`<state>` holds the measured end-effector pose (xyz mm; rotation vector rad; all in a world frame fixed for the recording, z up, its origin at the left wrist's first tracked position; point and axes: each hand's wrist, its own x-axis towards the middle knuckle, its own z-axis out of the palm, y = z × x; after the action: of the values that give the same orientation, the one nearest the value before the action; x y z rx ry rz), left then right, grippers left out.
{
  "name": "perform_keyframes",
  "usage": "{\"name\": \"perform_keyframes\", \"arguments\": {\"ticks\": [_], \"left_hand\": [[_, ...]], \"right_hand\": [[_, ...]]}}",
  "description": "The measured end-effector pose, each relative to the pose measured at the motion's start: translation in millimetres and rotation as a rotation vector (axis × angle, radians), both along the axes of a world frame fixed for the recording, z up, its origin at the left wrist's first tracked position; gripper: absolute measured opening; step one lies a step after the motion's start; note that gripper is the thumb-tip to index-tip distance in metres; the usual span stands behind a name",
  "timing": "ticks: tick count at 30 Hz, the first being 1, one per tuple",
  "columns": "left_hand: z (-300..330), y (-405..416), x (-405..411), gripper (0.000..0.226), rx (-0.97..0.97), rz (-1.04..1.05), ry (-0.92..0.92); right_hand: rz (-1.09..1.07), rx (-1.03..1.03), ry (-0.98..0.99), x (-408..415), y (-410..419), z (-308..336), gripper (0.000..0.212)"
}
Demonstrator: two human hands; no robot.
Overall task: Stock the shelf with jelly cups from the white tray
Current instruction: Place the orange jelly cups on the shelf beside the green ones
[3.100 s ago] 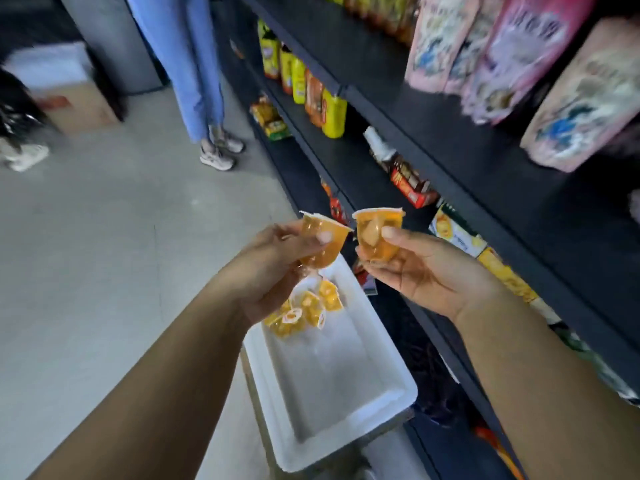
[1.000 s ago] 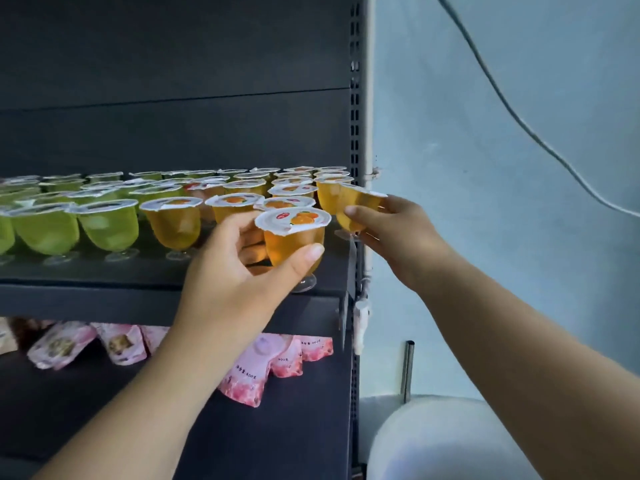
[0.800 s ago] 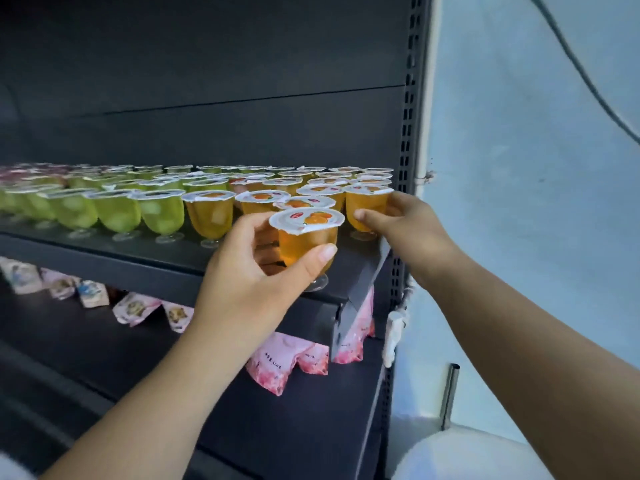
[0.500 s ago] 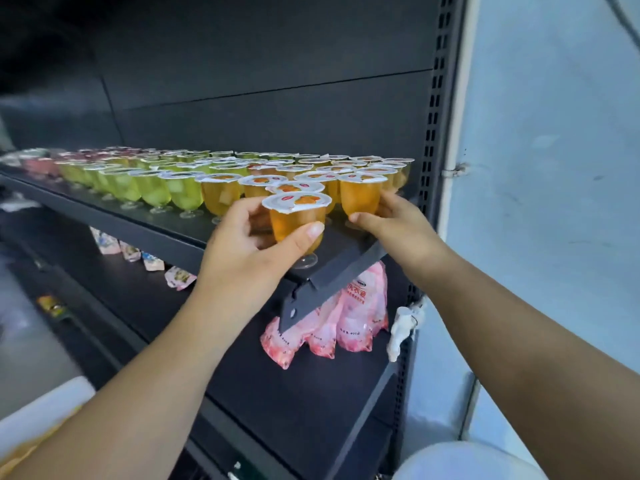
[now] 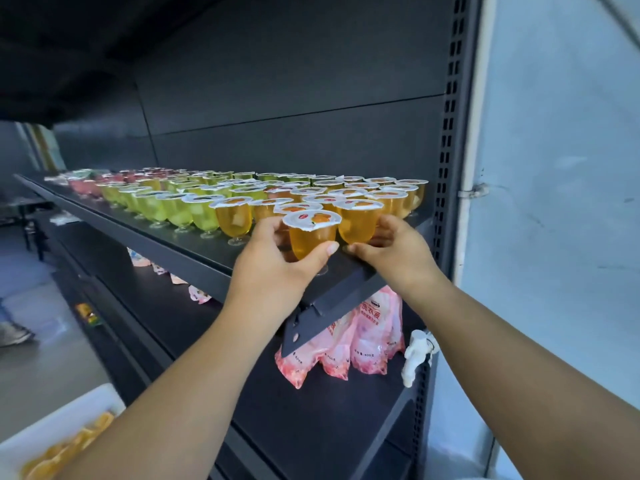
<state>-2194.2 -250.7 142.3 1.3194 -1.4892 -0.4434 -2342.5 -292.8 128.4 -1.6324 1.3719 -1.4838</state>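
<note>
My left hand (image 5: 273,268) grips an orange jelly cup (image 5: 310,233) at the front right corner of the dark shelf (image 5: 194,251), thumb on its right side. My right hand (image 5: 394,254) holds a second orange jelly cup (image 5: 358,220) just behind and to the right, its foot on or just above the shelf. Rows of orange, green and pink jelly cups (image 5: 194,209) fill the shelf behind them. The white tray (image 5: 59,424) with several orange cups shows at the bottom left.
Pink pouches (image 5: 349,344) hang under the shelf's right end on the lower shelf (image 5: 311,427). The perforated upright post (image 5: 446,168) and a pale wall (image 5: 554,237) bound the right side. A person's shoe (image 5: 14,336) stands on the floor at far left.
The view has swung left and closer. Both hands have drawn nearer together at the shelf corner, each still holding its cup. The tray has come into sight at bottom left.
</note>
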Motion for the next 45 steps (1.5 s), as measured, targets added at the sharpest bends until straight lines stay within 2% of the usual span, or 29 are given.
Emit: {"name": "perform_keyframes", "arguments": {"ticks": [2, 5, 10, 15, 19, 23, 26, 30, 33, 35, 39, 45], "left_hand": [[-0.2, -2.6, 0.7, 0.066, 0.018, 0.012, -0.021], [-0.3, -1.4, 3.5, 0.055, 0.024, -0.008, -0.011], [-1.6, 1.5, 4.8, 0.047, 0.065, -0.049, 0.003], [0.9, -1.5, 0.3, 0.056, 0.076, 0.075, -0.087], [-1.1, -1.0, -1.5, 0.057, 0.118, 0.074, -0.140], [-10.9, 26.7, 18.4, 0.054, 0.027, -0.004, -0.066], [-22.0, 50.8, 57.6, 0.047, -0.080, 0.028, -0.143], [-36.0, 81.1, 133.8, 0.042, -0.109, 0.085, -0.421], [-42.8, 105.8, 208.8, 0.037, -0.115, 0.109, -0.588], [-49.5, 120.5, 254.0, 0.038, -0.089, 0.125, -0.664], [-77.6, 149.4, 357.0, 0.035, 0.042, 0.216, -0.684], [-112.0, 174.0, 472.9, 0.033, 0.196, 0.397, -0.568]], "right_hand": [[0.053, 0.002, -0.023, -0.1, 2.9, -0.5, 0.031], [0.082, -0.025, -0.059, 0.9, 9.8, 0.4, 0.027], [0.013, -0.048, -0.073, 2.9, 6.2, -5.3, 0.035], [-0.044, -0.080, -0.011, 11.4, 3.9, -12.8, 0.037], [-0.115, -0.063, 0.013, 12.4, 23.6, -19.9, 0.045], [-0.169, -0.008, 0.054, 15.1, 74.1, -23.8, 0.033], [-0.200, -0.029, 0.137, 34.0, 110.8, -26.5, 0.025], [-0.250, -0.182, 0.282, 98.2, 152.4, -21.0, 0.018], [-0.196, -0.273, 0.425, 175.1, 169.4, -24.7, 0.020], [-0.122, -0.235, 0.544, 220.2, 171.8, -33.8, 0.029], [0.039, -0.055, 0.654, 310.3, 174.8, -66.1, 0.038], [0.227, 0.133, 0.807, 414.9, 160.6, -119.4, 0.035]]}}
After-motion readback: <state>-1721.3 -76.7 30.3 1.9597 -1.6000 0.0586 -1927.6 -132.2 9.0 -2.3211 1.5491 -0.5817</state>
